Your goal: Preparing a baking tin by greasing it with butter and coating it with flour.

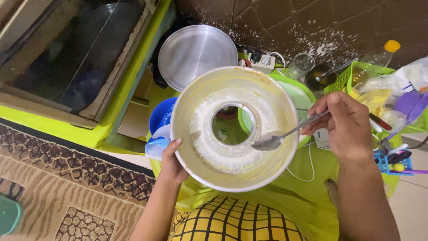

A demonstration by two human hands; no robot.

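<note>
A low bench (285, 196) draped in lime-green cloth stands on a tiled floor (414, 196), with a patterned brown rug (67, 178) to the left and a dark wall spattered with white powder behind.

Held tilted above the bench is a round metal ring cake pan (234, 129), its inside smeared with yellowish grease and dusted with white flour, thickest around the central tube. It looks like thin, stiff metal, light enough for one hand, and the greased inner wall is likely slippery; the bare outer rim seems the sound place to grip.

The left hand (171, 163) does just that, its fingers closed on the lower left rim with the thumb hooked over the edge. The right hand (343, 122) has its fingers pinched shut on the handle of a metal spoon (276, 139), whose bowl rests inside the pan near the right wall.

Behind the pan lie a round metal lid (196, 51), a blue bowl (160, 116), a green plate (301, 96), a drinking glass (301, 64) and a green basket (352, 73) with bags.
</note>
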